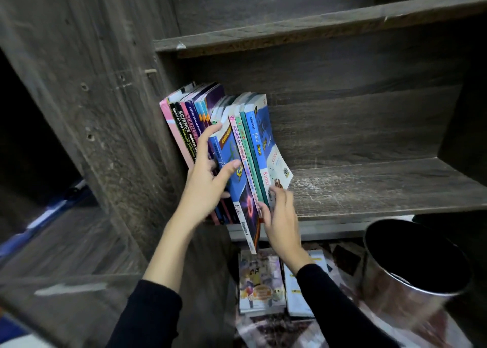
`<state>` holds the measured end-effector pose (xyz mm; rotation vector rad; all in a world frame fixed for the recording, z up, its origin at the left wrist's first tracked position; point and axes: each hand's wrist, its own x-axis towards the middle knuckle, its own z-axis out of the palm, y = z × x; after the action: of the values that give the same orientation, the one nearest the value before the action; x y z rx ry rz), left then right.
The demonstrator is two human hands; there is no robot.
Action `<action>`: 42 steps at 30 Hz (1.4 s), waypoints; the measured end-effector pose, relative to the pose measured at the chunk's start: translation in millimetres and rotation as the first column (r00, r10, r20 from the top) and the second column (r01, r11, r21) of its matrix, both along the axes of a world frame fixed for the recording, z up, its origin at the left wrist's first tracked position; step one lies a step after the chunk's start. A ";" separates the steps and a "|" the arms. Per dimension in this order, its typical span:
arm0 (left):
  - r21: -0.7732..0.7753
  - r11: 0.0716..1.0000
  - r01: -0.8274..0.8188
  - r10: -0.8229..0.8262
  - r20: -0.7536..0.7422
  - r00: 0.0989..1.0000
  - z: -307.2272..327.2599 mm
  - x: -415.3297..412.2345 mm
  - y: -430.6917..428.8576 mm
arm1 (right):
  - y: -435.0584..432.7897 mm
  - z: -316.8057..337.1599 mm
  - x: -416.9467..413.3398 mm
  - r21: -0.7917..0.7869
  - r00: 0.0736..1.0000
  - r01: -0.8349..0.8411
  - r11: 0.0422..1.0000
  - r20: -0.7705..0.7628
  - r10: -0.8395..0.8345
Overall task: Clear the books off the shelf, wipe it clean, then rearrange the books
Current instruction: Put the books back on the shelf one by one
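The books [253, 136] stand at the left end of the shelf [369, 189]. The left hand [208, 181] pinches a blue book [242, 197]. The right hand [279, 215] grips the others' bottom edges. They look thin and bendy, so hold the spines.

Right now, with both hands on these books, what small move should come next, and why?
Probably push the blue book back until it's flush. Its lower end juts past the shelf edge, while its neighbours stand further in. Your left hand pinches it and your right hand touches the books beside it.
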<state>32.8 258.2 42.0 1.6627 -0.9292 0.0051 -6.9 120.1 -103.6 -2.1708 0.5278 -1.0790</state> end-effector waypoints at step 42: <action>-0.090 0.984 0.152 -0.133 0.189 0.973 85.7 -68.4 -48.5 | 7.8 60.5 -86.8 -0.252 0.918 0.122 0.960 0.396 -0.012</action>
<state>-35.6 209.7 127.6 1.5138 -1.1670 0.1084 -93.6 127.9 -43.1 -2.0889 0.2827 -1.6613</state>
